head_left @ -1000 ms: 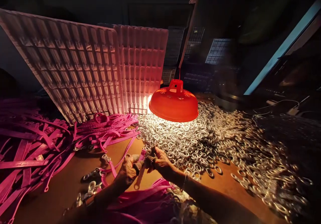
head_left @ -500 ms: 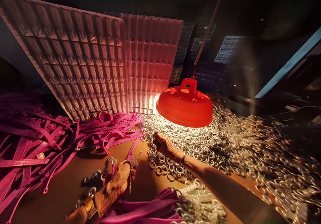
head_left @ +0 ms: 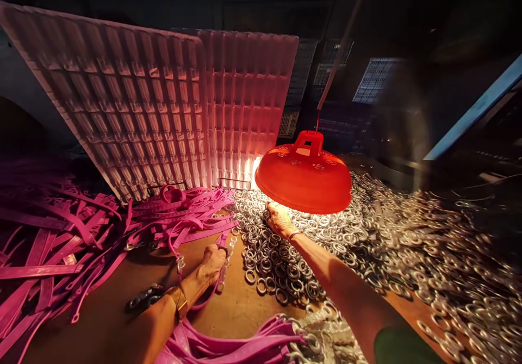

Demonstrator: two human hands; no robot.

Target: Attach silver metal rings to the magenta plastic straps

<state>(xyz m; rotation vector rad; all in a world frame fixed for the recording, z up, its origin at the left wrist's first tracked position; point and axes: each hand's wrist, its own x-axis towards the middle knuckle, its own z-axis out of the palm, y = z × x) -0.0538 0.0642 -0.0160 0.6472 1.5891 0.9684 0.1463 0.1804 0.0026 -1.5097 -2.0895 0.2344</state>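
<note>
Ring-fetching step in hand: right hand (head_left: pixel 278 218), fingers curled into the metal ring heap (head_left: pixel 367 233) beneath the orange lamp (head_left: pixel 304 182), while left hand (head_left: pixel 212 263) grips a pink strap (head_left: pixel 222 277) nearer; next move likely requires isolating one ring.

Orange lamp shade (head_left: pixel 305 174) hangs low over the table. Two ribbed plastic trays (head_left: pixel 134 111) lean upright behind. Dark clip (head_left: pixel 142 298) lies on brown tabletop (head_left: pixel 240 309).

A dim workshop: heaped metal rings (head_left: pixel 367 233), pink straps (head_left: pixel 61 233), ribbed trays (head_left: pixel 134 108) under a hanging lamp (head_left: pixel 305 176).
</note>
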